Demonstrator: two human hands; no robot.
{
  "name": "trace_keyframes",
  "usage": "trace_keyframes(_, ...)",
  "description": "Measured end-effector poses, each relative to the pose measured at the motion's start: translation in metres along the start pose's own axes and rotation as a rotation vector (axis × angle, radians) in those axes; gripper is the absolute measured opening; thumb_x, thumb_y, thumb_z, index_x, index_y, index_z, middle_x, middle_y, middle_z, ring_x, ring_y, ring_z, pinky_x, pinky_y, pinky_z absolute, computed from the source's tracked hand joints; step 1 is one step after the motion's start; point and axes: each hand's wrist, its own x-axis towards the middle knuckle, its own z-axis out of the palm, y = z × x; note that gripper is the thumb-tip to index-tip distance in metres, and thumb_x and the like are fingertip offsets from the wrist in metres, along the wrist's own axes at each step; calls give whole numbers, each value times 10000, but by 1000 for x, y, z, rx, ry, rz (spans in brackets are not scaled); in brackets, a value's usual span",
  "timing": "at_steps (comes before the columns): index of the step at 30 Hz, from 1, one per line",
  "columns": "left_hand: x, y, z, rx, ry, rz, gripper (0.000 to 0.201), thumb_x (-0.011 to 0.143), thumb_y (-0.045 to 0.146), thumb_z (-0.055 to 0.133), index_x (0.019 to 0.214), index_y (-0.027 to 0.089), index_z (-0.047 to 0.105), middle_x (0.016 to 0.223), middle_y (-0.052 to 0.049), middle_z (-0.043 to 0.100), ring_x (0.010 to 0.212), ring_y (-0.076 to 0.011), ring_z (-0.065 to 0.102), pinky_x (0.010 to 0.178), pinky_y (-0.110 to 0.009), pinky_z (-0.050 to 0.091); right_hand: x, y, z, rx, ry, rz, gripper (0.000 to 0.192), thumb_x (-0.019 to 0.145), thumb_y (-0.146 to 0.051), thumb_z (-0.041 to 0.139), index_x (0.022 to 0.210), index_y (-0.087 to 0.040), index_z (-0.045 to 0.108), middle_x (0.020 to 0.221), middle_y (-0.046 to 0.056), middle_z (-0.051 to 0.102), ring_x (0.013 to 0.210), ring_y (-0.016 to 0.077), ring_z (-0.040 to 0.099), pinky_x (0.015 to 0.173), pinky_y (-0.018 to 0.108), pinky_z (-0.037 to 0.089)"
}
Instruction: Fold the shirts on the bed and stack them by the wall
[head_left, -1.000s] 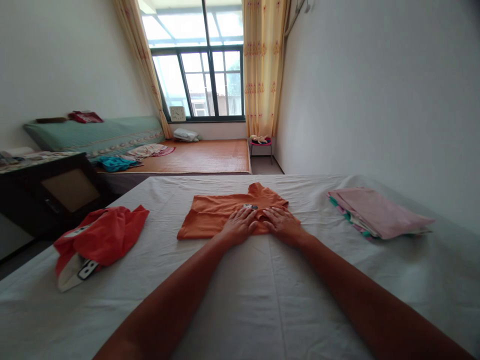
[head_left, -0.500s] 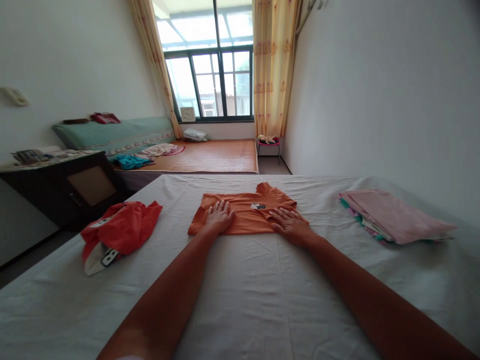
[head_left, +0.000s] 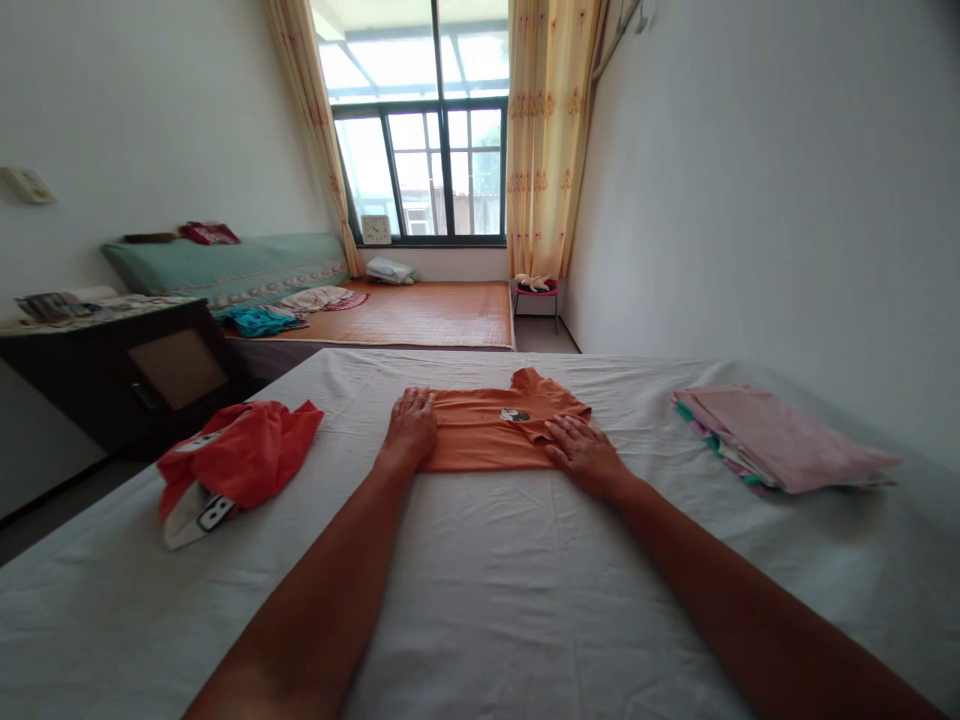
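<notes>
An orange T-shirt with a small dark and white print lies folded lengthwise on the white sheet, its neck and sleeve toward the right. My left hand rests flat over its left end, the hem, covering that edge. Fingers of my left hand are stretched out. My right hand lies flat with fingers extended on the sleeve at the shirt's right end. Neither hand grips the cloth.
A crumpled red garment lies at the left of the sheet. Folded clothes, pink on top, are stacked at the right. Beyond stand a mat-covered bed, a dark cabinet and a stool.
My left hand has slid left from the shirt's body to its hem end. My right hand stays nearly in place on the sleeve.
</notes>
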Motion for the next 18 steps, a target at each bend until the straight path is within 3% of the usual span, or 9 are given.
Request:
trace_keyframes(2, 1, 10, 2, -59, -54, 108, 464, 938, 298, 302, 1357, 199, 478, 1481, -52, 384, 1398, -204, 259, 1152, -387, 156, 1, -4, -1, -18, 56, -25, 543, 946, -480, 320, 1436, -253, 375, 1516, 46, 315, 1403, 239, 239, 1130, 442, 173)
trace_keyframes(5, 3, 17, 6, -125, -191, 147, 470, 954, 392, 275, 1350, 239, 477, 1474, -31, 398, 1380, -200, 301, 1134, -394, 207, 2, -3, 2, -8, 10, -59, 539, 952, -502, 281, 1436, -281, 368, 1504, 17, 341, 1403, 220, 241, 1136, 438, 171)
trace_keyframes(13, 4, -8, 4, -55, -243, -155, 528, 939, 429, 258, 1395, 214, 415, 1525, -91, 285, 1404, -270, 235, 1094, -534, 206, 4, 21, 11, -33, -103, 98, 585, 943, -499, 266, 1436, -200, 366, 1508, 64, 329, 1384, 230, 291, 1082, 443, 287)
trace_keyframes(16, 15, -7, -6, -8, -275, -174, 460, 914, 387, 349, 1283, 193, 545, 1438, -143, 430, 1336, -306, 358, 1073, -570, 201, 23, 23, -6, -36, -202, 88, 526, 874, -489, 434, 1292, -193, 554, 1397, 122, 491, 1261, 296, 464, 946, 436, 420)
trace_keyframes(18, 28, -7, -15, 12, -327, -173, 365, 855, 339, 475, 1128, 173, 650, 1266, -178, 592, 1212, -333, 497, 1038, -574, 250, 44, 27, -22, 10, -304, 52, 375, 796, -458, 560, 1021, -196, 708, 1109, 124, 688, 1013, 285, 628, 810, 362, 479)
